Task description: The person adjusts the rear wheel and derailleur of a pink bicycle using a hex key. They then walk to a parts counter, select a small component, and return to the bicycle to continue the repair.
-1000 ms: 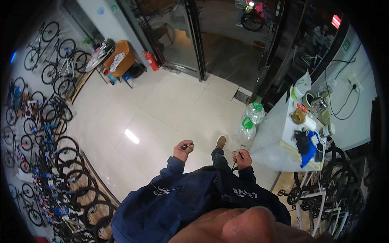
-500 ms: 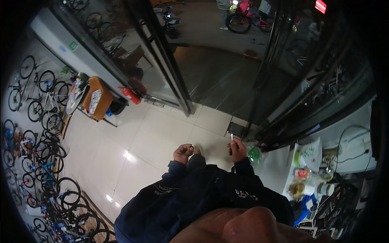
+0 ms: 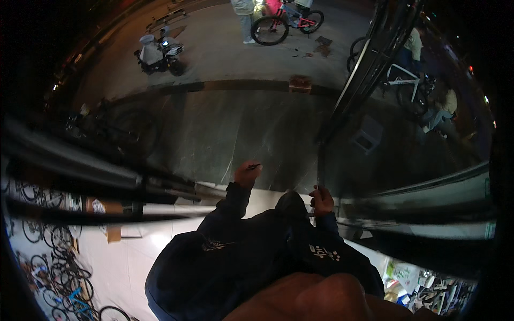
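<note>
My left hand [image 3: 246,174] is raised in front of me, with its fingers closed on a small dark stick-like object [image 3: 255,166]. My right hand [image 3: 322,200] is a closed fist at the lower end of the dark vertical edge of a glass door [image 3: 320,160]. It seems to grip that edge. Both arms wear dark blue sleeves [image 3: 230,214]. Beyond the hands is a dark stone threshold [image 3: 241,128], and the whole view is motion-blurred.
Metal door frames [image 3: 80,171] run across on the left and right [image 3: 369,59]. Outside stand a scooter [image 3: 156,53], a pink bicycle [image 3: 284,21] with a person beside it, and a white bicycle [image 3: 402,80]. Parked bicycles [image 3: 53,267] line the shop floor at the lower left.
The view has swung up from the shop floor to the doorway and the street. Both hands have risen, the right one up to the door's edge.
</note>
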The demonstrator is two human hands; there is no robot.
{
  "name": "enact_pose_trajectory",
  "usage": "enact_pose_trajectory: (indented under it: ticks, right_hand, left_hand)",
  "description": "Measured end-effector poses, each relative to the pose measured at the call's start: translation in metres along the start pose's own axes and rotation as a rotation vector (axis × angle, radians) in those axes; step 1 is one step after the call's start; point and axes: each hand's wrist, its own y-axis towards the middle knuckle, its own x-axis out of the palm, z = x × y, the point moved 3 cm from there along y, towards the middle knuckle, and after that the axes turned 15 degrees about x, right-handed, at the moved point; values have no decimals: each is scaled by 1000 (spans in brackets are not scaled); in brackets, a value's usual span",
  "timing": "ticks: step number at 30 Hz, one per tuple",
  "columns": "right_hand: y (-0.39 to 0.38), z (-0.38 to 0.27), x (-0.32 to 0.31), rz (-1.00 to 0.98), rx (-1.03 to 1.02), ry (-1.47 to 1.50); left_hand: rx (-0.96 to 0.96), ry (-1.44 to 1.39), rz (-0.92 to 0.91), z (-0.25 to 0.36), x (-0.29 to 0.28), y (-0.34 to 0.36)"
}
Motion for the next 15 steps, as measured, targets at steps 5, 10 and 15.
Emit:
enact_pose_trajectory:
  ticks: [5,10,15]
  right_hand:
    - [157,-16,9,236,80,-316]
    - [370,-110,64,144,-21,-197]
    - [520,-241,151,-283,93,-20]
  left_hand:
    - [-73,-330,-122,-58,46,157]
    - [-264,-227,-206,-71,69,315]
    - [-283,-312,-124,-64,66,458]
